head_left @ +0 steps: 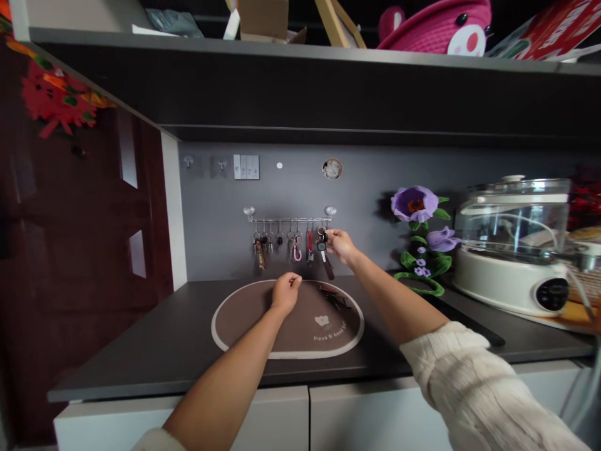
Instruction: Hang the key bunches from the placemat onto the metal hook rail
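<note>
A steel hook rail (290, 220) is stuck on the grey wall, with several bunches of keys hanging from it. My right hand (340, 245) is at the rail's right end, fingers pinched on the ring of a black-headed key (322, 246) with a dark strap hanging below. My left hand (285, 294) hovers over a brown oval mat (248, 319), fingertips together and nothing visible in them. It touches none of the keys. Some small dark objects (334, 297) lie on the mat to the right of that hand.
The dark countertop (141, 338) runs below the rail above white cabinets. A glass-lidded cream appliance (511, 250) stands at right, and artificial purple flowers (416, 238) stand beside the wall. A shelf (300, 53) overhangs above, and a dark red door (70, 250) is at left.
</note>
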{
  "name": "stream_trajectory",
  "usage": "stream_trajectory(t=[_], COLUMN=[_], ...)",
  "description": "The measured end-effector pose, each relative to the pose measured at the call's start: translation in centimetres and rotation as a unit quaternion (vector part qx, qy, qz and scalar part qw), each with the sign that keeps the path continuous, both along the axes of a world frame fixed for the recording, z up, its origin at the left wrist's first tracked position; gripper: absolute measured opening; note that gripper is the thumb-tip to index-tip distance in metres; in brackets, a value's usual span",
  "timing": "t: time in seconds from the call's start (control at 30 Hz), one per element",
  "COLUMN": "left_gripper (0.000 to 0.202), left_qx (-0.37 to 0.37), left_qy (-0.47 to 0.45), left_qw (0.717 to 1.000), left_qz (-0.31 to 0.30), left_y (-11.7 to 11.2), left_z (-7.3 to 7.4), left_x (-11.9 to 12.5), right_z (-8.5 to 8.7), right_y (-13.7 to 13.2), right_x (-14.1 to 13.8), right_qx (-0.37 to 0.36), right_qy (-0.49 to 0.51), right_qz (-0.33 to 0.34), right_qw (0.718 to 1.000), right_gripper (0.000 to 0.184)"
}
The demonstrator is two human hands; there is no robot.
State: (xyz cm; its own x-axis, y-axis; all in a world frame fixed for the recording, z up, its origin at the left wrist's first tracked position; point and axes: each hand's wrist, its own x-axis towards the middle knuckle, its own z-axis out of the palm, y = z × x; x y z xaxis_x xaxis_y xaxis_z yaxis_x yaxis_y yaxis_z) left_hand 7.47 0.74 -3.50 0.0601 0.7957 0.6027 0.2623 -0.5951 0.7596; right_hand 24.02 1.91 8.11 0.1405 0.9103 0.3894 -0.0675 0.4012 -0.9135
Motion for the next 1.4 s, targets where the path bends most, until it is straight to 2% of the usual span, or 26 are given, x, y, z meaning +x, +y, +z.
stream_trajectory(t=[0.53,0.8,1.4], left_gripper=[0.018,0.017,0.016], left_qx=[-0.003,-0.005,-0.008], left_qy=[0.009,0.002,0.004], left_qw=[1.000,1.000,1.000], left_qz=[0.007,0.010,0.006], left_y=[-0.2,-0.2,0.2], left_z=[0.3,0.3,0.1], left_x=[-0.1,-0.1,-0.2], right_z=[0.3,0.1,-1.0], right_y=[3.4,3.8,4.7], right_x=[-0.8,-1.5,-1.5], right_qx=[-0.027,-0.021,-0.062], right_qy=[0.024,0.032,0.011], right_qz=[-0.049,-0.081,-0.117], right_qw=[0.998,0.996,0.991], right_gripper=[0.007,0.014,0.009])
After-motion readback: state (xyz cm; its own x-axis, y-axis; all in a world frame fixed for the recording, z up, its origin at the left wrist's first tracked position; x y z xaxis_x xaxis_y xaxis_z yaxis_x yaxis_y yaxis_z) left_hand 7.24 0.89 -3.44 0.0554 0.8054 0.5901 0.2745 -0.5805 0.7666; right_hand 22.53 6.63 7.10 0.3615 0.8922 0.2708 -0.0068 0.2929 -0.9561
